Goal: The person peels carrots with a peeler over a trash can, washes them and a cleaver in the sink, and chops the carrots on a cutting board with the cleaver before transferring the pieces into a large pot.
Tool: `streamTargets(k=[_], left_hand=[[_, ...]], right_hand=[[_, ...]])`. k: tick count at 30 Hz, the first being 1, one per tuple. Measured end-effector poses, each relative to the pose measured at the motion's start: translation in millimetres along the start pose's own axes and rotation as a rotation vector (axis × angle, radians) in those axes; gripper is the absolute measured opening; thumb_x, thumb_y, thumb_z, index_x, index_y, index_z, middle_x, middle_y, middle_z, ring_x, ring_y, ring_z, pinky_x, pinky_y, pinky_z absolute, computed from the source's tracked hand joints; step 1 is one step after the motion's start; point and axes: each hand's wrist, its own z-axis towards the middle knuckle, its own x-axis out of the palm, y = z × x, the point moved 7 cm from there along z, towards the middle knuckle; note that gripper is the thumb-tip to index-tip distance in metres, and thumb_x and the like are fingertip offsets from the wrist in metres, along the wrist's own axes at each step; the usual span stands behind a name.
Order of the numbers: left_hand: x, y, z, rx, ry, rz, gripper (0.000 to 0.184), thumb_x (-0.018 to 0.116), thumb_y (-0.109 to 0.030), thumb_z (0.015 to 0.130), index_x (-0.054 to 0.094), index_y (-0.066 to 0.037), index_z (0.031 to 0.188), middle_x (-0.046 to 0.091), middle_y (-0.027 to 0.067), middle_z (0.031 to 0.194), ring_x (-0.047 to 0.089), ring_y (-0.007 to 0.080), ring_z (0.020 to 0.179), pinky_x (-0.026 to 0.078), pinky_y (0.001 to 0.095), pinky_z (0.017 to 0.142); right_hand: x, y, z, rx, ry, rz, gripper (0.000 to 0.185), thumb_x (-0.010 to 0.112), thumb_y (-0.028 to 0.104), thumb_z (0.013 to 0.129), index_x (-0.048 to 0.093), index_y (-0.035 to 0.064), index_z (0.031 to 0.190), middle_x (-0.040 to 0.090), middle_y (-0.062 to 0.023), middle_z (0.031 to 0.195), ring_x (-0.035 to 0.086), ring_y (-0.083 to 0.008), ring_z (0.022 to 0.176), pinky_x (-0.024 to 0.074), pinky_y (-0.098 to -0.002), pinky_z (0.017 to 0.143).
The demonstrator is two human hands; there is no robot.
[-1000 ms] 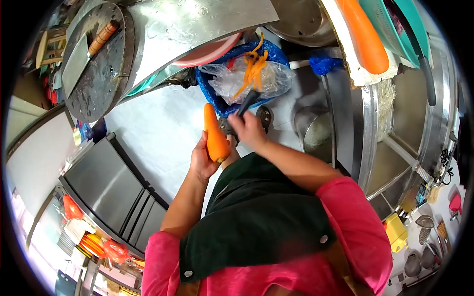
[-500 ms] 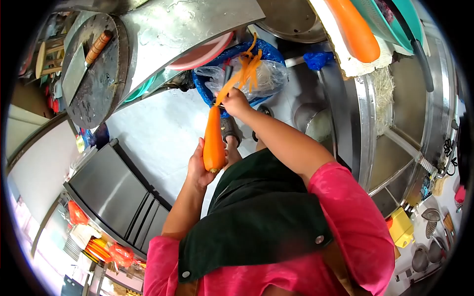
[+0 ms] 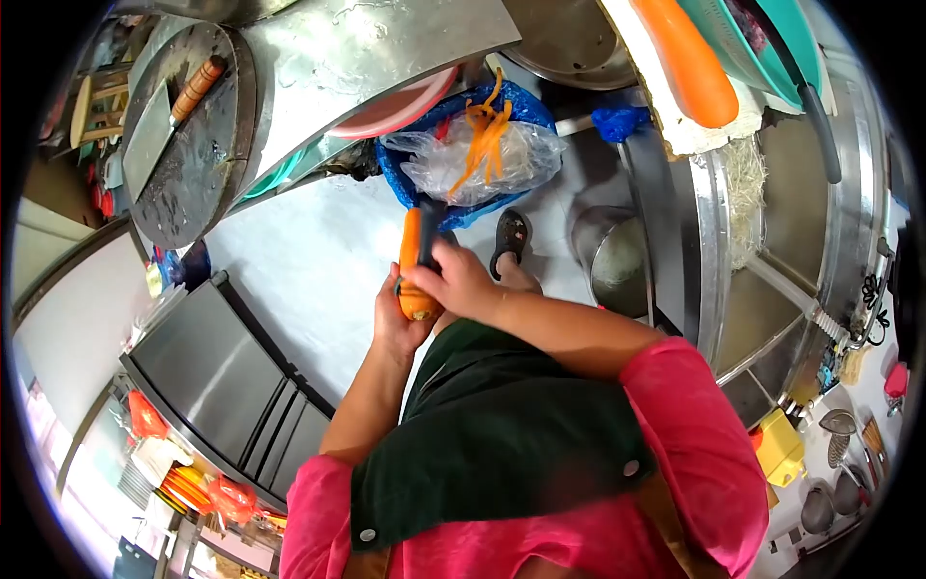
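My left hand is wrapped round the thick end of a large carrot, which points away from me above the floor. In my right hand is a peeler with a dark handle. Its head lies against the carrot near the thick end, partly hidden by my fingers. Beyond the carrot's tip, long orange peelings rest on clear plastic in a bin lined with a blue bag.
At the upper left, a cleaver lies on a round chopping block beside a steel counter. Another large carrot is at the upper right, near a teal basin. A metal pot stands on the floor.
My right hand has drawn the peeler from the carrot's far tip back to its thick end. The peel strip that hung at the tip now lies with the others in the bin.
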Motion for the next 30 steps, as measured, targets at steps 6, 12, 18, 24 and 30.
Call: streamTargets(k=[6,12,18,24,30], left_hand=[[-12.6,16.4,-16.5,-0.244,0.217,0.166,0.054,0.038,-0.047,0.088,0.049,0.003,0.105,0.053,0.0141,0.095,0.053,0.0226,0.080,0.047,0.0327,0.067],[-10.0,1.2,-12.0,-0.186,0.159,0.170,0.050,0.037,-0.047,0.089,0.050,-0.001,0.102,0.056,0.0111,0.087,0.056,0.0216,0.076,0.047,0.0312,0.060],[-4.1,-14.6,-1.1,-0.040,0.129,0.013,0.038,0.035,-0.038,0.091,0.047,-0.007,0.109,0.056,0.0104,0.098,0.056,0.0244,0.089,0.047,0.0360,0.077],[-3.8,-12.9,-14.0,-0.036,0.047,0.098,0.044,0.034,-0.042,0.090,0.047,-0.005,0.111,0.056,0.0133,0.096,0.057,0.0269,0.084,0.049,0.0352,0.070],[-11.1,1.3,-27.5,-0.182,0.106,0.204,0.043,0.040,-0.039,0.088,0.048,0.000,0.104,0.056,0.0149,0.092,0.057,0.0241,0.074,0.050,0.0341,0.064]], right_hand=[[-17.6,-135.0,59.3,0.414,-0.202,-0.156,0.039,0.059,0.037,0.078,0.057,-0.0020,0.078,0.060,-0.0167,0.065,0.060,-0.0287,0.062,0.0445,-0.0370,0.055],[-10.9,-203.4,2.0,0.892,-0.291,-0.132,0.050,0.055,0.046,0.078,0.058,-0.0043,0.079,0.061,-0.0230,0.072,0.060,-0.0373,0.068,0.0456,-0.0407,0.061],[8.8,9.0,-16.2,-0.004,0.013,0.192,0.017,0.064,0.015,0.077,0.055,0.0022,0.083,0.058,-0.0094,0.069,0.058,-0.0212,0.063,0.0448,-0.0316,0.060],[7.7,-37.8,34.1,0.244,-0.046,0.268,0.026,0.062,0.026,0.078,0.055,0.0013,0.083,0.060,-0.0130,0.070,0.060,-0.0218,0.064,0.0455,-0.0322,0.059],[0.5,-188.3,58.1,0.425,-0.270,-0.306,0.036,0.060,0.035,0.077,0.059,-0.0007,0.084,0.059,-0.0190,0.067,0.057,-0.0354,0.065,0.0457,-0.0360,0.061]])
